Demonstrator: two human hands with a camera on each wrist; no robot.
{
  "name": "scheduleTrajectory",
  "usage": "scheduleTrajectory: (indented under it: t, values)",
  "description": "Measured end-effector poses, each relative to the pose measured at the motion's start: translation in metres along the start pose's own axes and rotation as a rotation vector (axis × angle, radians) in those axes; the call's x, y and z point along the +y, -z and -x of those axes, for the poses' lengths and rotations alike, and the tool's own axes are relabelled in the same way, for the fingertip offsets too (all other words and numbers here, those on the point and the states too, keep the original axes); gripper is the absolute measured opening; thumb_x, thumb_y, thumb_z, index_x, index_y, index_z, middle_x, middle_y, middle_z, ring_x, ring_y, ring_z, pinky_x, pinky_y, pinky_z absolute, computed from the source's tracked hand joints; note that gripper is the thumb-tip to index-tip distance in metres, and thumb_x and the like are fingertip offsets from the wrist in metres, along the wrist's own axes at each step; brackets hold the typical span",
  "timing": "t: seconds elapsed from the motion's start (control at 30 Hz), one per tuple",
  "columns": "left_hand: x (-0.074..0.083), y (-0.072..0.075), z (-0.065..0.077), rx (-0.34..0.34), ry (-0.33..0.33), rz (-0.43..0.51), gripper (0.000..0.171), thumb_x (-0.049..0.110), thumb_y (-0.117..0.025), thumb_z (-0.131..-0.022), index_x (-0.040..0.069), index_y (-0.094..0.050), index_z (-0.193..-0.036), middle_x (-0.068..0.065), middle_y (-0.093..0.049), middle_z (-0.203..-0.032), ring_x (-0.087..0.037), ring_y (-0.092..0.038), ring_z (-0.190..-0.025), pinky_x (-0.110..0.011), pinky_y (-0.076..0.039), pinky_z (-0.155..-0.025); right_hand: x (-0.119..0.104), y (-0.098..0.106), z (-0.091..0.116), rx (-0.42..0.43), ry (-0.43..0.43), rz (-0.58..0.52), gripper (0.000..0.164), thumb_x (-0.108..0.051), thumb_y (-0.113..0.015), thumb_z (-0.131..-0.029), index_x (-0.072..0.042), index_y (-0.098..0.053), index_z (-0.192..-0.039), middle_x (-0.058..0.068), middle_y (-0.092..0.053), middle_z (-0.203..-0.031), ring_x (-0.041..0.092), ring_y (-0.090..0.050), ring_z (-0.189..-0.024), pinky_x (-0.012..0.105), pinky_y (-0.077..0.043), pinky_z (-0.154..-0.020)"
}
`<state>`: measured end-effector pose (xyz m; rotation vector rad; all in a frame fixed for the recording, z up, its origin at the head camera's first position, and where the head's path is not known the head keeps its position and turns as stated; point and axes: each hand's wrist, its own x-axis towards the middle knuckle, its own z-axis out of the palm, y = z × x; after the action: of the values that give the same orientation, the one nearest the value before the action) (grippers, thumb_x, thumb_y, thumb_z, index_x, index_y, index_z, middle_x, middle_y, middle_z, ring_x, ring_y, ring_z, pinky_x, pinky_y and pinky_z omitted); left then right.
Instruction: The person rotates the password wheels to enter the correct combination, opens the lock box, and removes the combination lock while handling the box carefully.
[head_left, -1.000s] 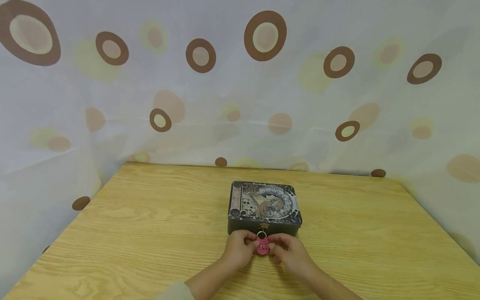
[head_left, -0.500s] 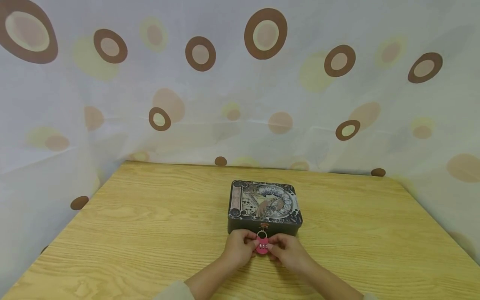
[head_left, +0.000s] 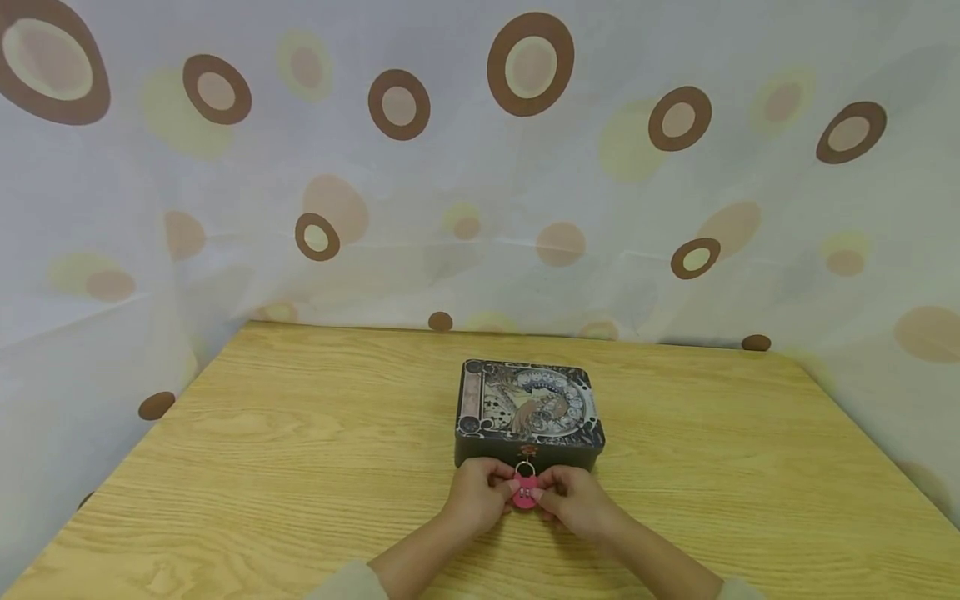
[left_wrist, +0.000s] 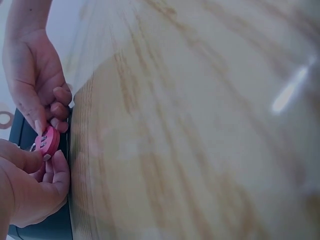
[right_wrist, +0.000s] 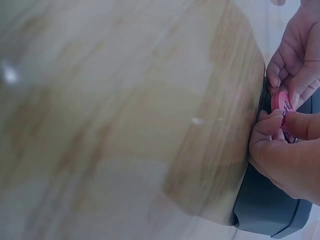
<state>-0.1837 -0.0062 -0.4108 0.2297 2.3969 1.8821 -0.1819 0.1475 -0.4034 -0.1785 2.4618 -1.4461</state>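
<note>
A pink combination padlock [head_left: 524, 493] with number dials on its face hangs by its shackle from the front clasp [head_left: 528, 451] of a dark tin box [head_left: 487, 454] with an ornate printed lid. My left hand [head_left: 477, 498] pinches the padlock's left edge between thumb and fingers. From the other side my right hand [head_left: 581, 502] grips it, the thumb lying on the dials. Both wrist views show the padlock [left_wrist: 49, 142] between the fingertips of the two hands, close against the box's front wall. The digits are too small to read.
The box stands on a wood-grain table [head_left: 315, 433], near its middle. Behind the table hangs a pale curtain [head_left: 450, 183] printed with brown and yellow circles, which also runs along both sides.
My right thumb has shifted left onto the padlock's dials, covering part of them. The left hand keeps its hold, and the box stays in place. The head view tilts slightly.
</note>
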Motion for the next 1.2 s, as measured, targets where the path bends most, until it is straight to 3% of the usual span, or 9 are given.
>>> scheduleTrajectory:
  t: [0.2, 0.53, 1.2]
  values:
    - [-0.0008, 0.0006, 0.0001, 0.004, -0.009, -0.011, 0.009, -0.004, -0.06, -0.084, -0.012, -0.063, -0.086, -0.013, -0.062, -0.07, -0.008, -0.051, -0.056, -0.021, -0.05, -0.051, 0.0007, 0.0002, -0.0009, -0.032, 0.044, -0.02, 0.016, -0.004, -0.053, -0.09, 0.011, -0.055, -0.09, 0.0, -0.05, -0.065, 0.011, -0.046, -0.059, 0.022, -0.04, -0.049]
    - [0.0001, -0.0001, 0.0012, 0.007, -0.039, -0.022, 0.008, -0.006, -0.059, -0.083, -0.013, -0.061, -0.084, -0.015, -0.063, -0.071, -0.01, -0.054, -0.057, -0.021, -0.049, -0.049, -0.0019, 0.0022, -0.0009, -0.051, 0.035, -0.008, 0.014, -0.004, -0.052, -0.09, 0.008, -0.056, -0.087, -0.001, -0.046, -0.063, 0.01, -0.044, -0.057, 0.02, -0.037, -0.049]
    - [0.0009, 0.001, -0.0003, -0.008, -0.047, -0.063, 0.006, -0.007, -0.059, -0.082, -0.013, -0.061, -0.082, -0.014, -0.062, -0.068, -0.009, -0.053, -0.054, -0.019, -0.048, -0.047, -0.0023, 0.0024, -0.0029, -0.096, 0.07, 0.025, 0.019, -0.005, -0.046, -0.094, 0.008, -0.055, -0.083, 0.0, -0.052, -0.064, 0.009, -0.04, -0.053, 0.019, -0.034, -0.048]
